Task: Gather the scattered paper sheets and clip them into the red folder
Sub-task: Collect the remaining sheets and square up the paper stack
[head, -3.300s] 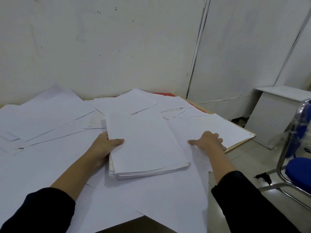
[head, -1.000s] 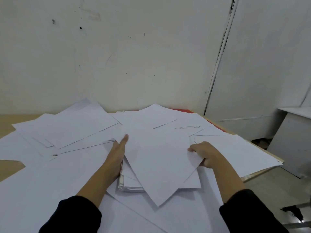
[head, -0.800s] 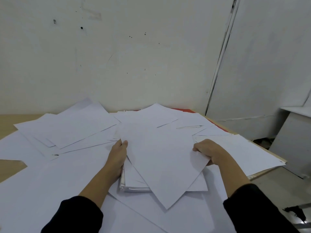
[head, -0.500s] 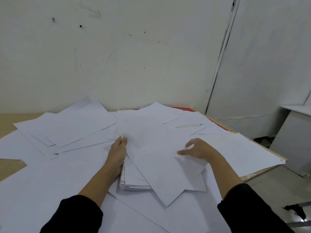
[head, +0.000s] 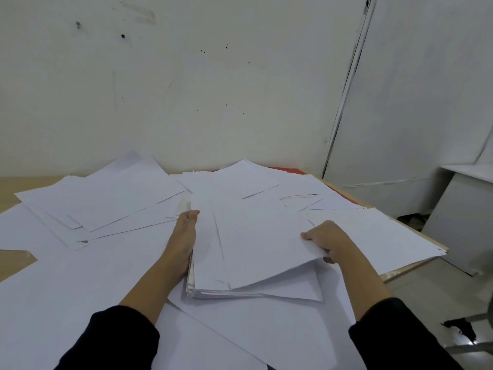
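A stack of white sheets (head: 213,279) lies in the middle of the table. My left hand (head: 184,239) lies flat against the stack's left edge, fingers straight. My right hand (head: 326,241) pinches the right edge of the top sheet (head: 256,236), which lies slightly askew on the stack. Loose white sheets (head: 106,198) cover most of the table around the stack. Only a thin strip of the red folder (head: 293,170) shows at the far edge, under the sheets.
The wooden table (head: 13,260) stands against a white wall; its right edge (head: 405,271) drops to a tiled floor. A white cabinet (head: 464,209) stands at the right. A sheet (head: 386,236) overhangs the right edge.
My right hand has turned the top sheet from a diagonal lie to nearly square with the stack and now pinches its right edge. My left hand has stayed against the stack's left side.
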A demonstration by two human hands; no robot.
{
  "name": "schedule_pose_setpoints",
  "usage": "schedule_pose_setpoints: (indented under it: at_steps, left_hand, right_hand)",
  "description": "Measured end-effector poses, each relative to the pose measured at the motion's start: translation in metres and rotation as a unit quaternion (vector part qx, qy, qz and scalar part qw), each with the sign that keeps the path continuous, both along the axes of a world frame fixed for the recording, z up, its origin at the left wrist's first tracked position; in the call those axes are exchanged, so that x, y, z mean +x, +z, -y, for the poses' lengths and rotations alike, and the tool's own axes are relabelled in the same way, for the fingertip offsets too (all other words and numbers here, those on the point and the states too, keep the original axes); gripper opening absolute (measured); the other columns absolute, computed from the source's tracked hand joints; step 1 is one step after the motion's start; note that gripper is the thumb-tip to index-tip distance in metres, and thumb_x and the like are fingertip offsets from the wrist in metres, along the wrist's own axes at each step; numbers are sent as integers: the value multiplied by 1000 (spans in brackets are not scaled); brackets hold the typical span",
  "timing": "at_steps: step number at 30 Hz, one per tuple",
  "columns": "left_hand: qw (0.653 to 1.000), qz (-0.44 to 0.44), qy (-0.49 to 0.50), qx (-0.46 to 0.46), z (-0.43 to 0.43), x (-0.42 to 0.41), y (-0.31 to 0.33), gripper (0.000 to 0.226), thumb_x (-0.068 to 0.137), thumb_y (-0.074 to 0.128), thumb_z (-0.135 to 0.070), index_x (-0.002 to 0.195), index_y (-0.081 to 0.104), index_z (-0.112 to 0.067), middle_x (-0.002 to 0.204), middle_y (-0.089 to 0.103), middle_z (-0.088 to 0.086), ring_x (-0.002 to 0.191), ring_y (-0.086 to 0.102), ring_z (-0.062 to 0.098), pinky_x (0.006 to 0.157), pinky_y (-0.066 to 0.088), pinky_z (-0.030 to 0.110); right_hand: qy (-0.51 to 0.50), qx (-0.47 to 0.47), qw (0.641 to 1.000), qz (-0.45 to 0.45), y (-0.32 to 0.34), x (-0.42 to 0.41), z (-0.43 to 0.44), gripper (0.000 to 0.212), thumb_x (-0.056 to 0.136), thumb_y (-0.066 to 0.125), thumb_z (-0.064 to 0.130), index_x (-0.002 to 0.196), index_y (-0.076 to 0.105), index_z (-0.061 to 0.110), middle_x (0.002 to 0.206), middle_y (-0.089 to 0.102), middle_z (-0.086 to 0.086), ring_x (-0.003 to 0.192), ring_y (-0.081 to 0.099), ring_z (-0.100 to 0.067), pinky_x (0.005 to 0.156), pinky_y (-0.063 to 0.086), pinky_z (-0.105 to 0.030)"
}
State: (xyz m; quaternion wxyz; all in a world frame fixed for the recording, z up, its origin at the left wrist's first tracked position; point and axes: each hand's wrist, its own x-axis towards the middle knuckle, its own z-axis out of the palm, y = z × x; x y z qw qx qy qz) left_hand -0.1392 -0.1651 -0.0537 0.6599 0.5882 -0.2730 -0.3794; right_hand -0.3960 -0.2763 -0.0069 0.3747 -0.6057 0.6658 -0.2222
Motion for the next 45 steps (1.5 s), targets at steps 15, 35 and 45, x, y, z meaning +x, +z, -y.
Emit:
schedule_pose_setpoints:
  at_steps: [15, 35, 45]
  left_hand:
    - [1000, 27, -3, 9, -1, -1, 2, 29, 100, 35, -45, 121, 49, -30, 118, 47, -3, 101, 51, 19, 77, 44, 32]
    - [986, 145, 85, 24, -21, 32, 42, 48, 80, 68, 4, 124, 49, 3, 114, 60, 18, 82, 54, 21, 57, 40, 20]
    - [939, 249, 64, 231, -113, 102, 42, 32, 82, 69, -4, 109, 56, 8, 107, 56, 19, 69, 50, 23, 54, 34, 30]
  right_hand:
    - [67, -74, 988, -115, -12, 8, -12, 31, 73, 81, 24, 85, 58, 8, 81, 52, -5, 69, 49, -20, 60, 40, -23]
    - [137, -95, 978, -121, 2, 1, -8, 52, 82, 72, 17, 129, 55, 6, 133, 54, -11, 120, 50, -28, 95, 40, -33]
    - [226, 24, 926, -301, 9, -11, -30, 80, 61, 87, 39, 129, 49, 18, 128, 46, -2, 110, 46, -24, 96, 45, -37]
